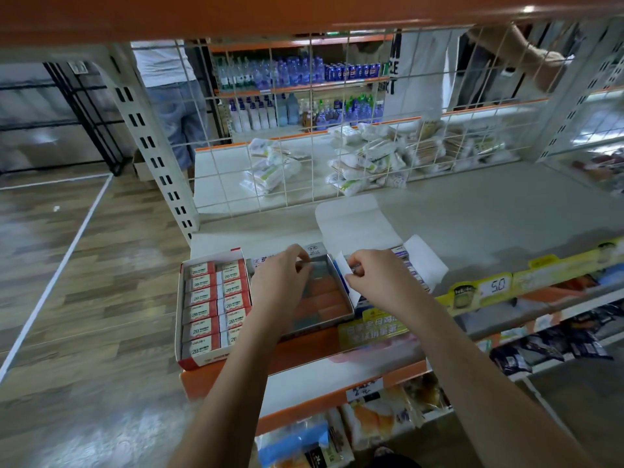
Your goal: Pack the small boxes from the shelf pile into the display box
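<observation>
Your left hand (282,275) and right hand (374,275) both pinch something small over the display box (332,292) at the shelf's front edge; fumbled pieces could drop.

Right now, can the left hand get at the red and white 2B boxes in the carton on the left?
Probably yes. The left hand is at the middle display box, right beside the open carton of 2B boxes. The carton has no lid on, and nothing lies between.

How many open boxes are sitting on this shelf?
3: the red-and-white box on the left, the middle box under the left hand, and the blue-white box under the right hand. Others may be hidden.
</observation>
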Demonstrator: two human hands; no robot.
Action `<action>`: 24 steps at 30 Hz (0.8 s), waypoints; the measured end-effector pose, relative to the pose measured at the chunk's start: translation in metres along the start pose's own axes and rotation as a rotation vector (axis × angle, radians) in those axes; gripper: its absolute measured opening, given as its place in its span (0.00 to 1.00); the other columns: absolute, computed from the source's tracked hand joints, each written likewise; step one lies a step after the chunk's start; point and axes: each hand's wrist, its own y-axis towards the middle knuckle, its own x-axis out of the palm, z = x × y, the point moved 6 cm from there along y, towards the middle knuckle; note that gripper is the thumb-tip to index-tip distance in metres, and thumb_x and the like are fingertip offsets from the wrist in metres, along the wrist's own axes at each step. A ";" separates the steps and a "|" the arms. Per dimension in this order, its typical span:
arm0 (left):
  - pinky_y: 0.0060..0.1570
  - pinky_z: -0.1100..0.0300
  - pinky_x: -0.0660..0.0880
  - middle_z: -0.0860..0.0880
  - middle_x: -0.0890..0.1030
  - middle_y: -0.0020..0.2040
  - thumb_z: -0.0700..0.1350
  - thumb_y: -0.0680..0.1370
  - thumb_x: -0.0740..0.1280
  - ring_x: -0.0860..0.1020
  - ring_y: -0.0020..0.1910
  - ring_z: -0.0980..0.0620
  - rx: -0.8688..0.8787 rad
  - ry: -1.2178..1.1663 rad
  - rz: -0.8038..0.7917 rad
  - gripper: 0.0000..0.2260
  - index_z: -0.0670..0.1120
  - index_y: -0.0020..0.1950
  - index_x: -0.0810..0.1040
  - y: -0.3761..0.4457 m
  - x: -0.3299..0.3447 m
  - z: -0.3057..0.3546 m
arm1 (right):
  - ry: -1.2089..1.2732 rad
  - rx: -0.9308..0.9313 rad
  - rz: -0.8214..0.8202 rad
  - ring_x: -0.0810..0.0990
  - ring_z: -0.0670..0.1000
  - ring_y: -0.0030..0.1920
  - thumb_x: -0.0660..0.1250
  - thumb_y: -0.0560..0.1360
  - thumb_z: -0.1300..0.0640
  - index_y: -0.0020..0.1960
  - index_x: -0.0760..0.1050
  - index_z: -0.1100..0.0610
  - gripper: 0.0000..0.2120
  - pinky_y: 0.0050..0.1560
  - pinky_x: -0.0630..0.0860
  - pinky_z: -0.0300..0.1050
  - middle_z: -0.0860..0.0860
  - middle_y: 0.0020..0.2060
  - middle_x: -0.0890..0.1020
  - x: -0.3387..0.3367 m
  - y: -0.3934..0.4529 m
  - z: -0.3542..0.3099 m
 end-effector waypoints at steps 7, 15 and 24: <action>0.40 0.60 0.75 0.50 0.82 0.50 0.49 0.78 0.65 0.79 0.46 0.52 -0.007 0.033 -0.004 0.08 0.49 0.55 0.77 0.001 0.001 0.002 | 0.020 0.000 0.011 0.80 0.53 0.44 0.62 0.77 0.58 0.55 0.76 0.60 0.09 0.42 0.72 0.42 0.55 0.45 0.82 0.003 -0.001 0.001; 0.38 0.60 0.68 0.49 0.81 0.49 0.49 0.79 0.62 0.77 0.47 0.50 0.065 0.238 0.030 0.09 0.51 0.56 0.79 -0.003 0.001 0.010 | 0.029 -0.006 0.037 0.80 0.52 0.43 0.63 0.77 0.58 0.53 0.76 0.59 0.08 0.38 0.70 0.40 0.54 0.43 0.82 0.005 -0.002 0.004; 0.48 0.58 0.72 0.49 0.78 0.57 0.48 0.81 0.58 0.71 0.58 0.50 0.106 0.380 -0.040 0.13 0.48 0.63 0.75 -0.005 0.010 0.016 | 0.017 -0.003 0.049 0.80 0.51 0.45 0.62 0.77 0.57 0.55 0.75 0.58 0.09 0.43 0.74 0.41 0.53 0.46 0.82 0.008 -0.001 0.006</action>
